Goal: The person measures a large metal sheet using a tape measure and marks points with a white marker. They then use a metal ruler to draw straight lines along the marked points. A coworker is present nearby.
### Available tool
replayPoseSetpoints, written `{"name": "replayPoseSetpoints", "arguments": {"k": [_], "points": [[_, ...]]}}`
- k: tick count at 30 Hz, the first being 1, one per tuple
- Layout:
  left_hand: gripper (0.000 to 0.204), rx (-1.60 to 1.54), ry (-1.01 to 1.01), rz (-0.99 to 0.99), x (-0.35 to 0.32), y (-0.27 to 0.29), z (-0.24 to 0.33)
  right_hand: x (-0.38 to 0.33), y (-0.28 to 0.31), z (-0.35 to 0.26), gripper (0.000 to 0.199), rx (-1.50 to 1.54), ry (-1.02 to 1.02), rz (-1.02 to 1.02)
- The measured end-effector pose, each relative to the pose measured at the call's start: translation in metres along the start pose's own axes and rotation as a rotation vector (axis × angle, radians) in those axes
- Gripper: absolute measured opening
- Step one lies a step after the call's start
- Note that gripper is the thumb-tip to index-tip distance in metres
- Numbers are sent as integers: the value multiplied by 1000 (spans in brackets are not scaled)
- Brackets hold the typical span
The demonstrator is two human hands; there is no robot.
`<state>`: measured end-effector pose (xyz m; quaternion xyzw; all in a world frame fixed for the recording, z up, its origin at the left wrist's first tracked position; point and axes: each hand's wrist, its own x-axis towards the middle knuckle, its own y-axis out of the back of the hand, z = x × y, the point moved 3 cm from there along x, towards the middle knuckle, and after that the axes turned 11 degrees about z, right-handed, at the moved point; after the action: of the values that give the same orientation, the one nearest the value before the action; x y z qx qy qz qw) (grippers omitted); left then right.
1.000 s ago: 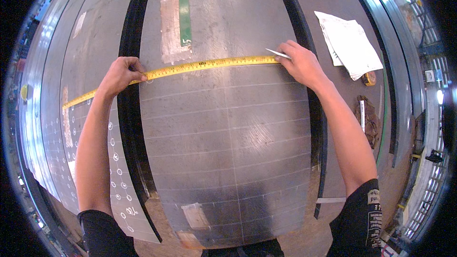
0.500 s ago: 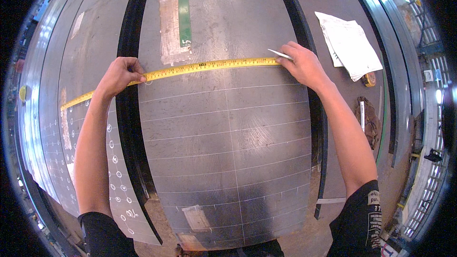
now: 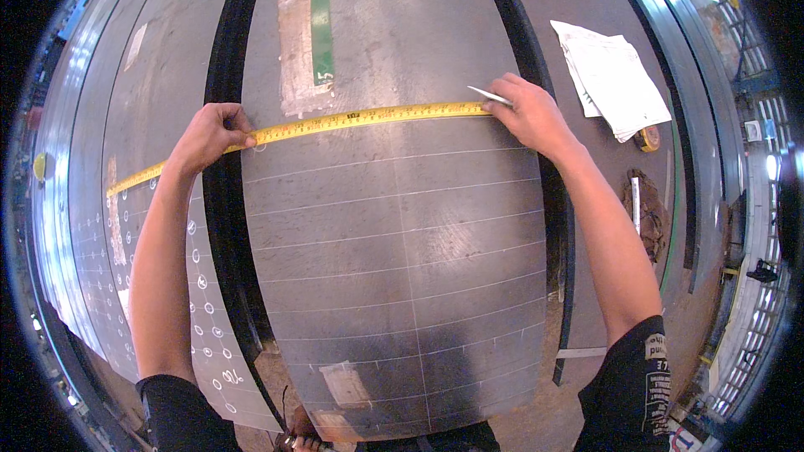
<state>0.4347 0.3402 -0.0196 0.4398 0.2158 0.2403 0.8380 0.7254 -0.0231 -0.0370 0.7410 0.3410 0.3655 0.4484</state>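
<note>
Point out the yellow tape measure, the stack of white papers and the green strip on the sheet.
Yellow tape measure (image 3: 368,116), head view, mid-span of the blade.
Stack of white papers (image 3: 615,79), head view, centre of the top sheet.
Green strip (image 3: 322,25), head view, middle of its length.

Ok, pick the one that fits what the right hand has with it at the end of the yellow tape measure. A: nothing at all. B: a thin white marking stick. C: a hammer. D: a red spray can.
B: the right hand presses the yellow tape measure onto the metal sheet with a thin white marking stick poking out from its fingers.
</note>
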Motion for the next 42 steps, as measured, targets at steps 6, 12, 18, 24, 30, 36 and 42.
{"name": "replayPoseSetpoints", "arguments": {"k": [6, 12, 18, 24, 30, 36, 42], "points": [[17, -79, 22, 2, 1, -7, -10, -7, 9, -17, 29, 41, -107, 124], [17, -69, 22, 9, 2, -5, -5, -55, 22, -46, 35, 275, -424, 242], [19, 2, 74, -9, 3, -3, -2, -95, 8, -81, 25, 353, -495, 242], [21, 116, 20, 25, 1, -3, 8, -80, -6, -78, 23, 217, -573, 291], [19, 76, 56, 18, 2, -3, 6, -67, -27, -87, 23, 265, -622, 301], [18, 65, 99, 9, 0, -3, 14, -55, -38, -98, 22, 272, -632, 323], [18, 43, 94, 3, 1, -3, 9, -55, -40, -98, 21, 298, -647, 344]]}}
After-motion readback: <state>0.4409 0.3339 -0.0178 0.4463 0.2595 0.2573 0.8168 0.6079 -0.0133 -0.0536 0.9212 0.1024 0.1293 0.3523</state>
